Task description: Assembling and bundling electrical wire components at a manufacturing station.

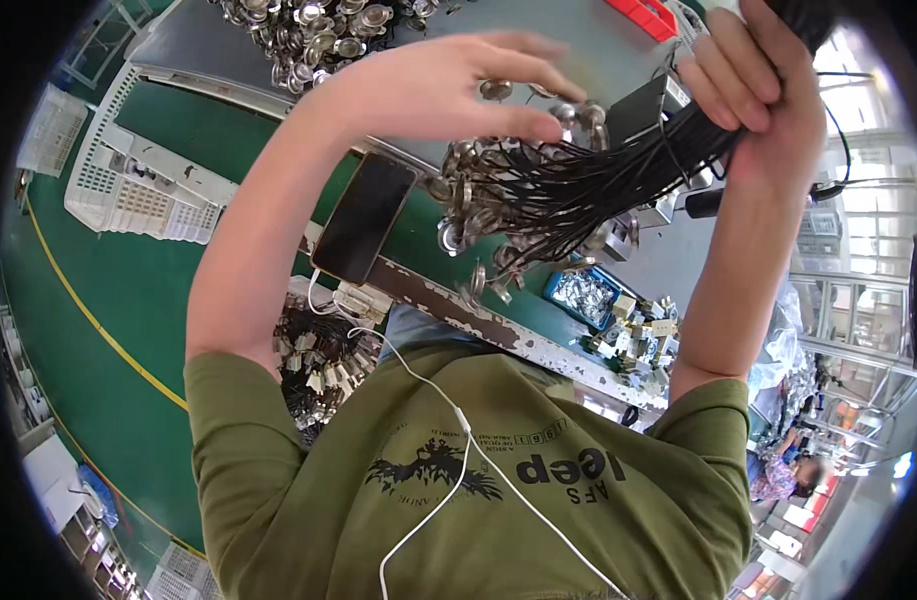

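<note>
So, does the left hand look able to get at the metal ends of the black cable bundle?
Probably yes: the left hand is open right by the metal ends, with nothing visible blocking it, while the right hand holds the black cable bundle. Blur leaves actual contact unclear.

An industrial assembly workshop. The setting is shown by the green floor (pixel 109 290), marked with a curved-looking yellow line (pixel 109 337), and by a worn counter (pixel 449 307) with chipped paint along its edge. Like parts occur in quantity — a heap of metal discs (pixel 329 40), a thick bundle of black leads (pixel 619 180), a blue tray (pixel 552 288) of small metallic pieces. Metal racks (pixel 859 345) and another person (pixel 777 478) appear at right.
</note>
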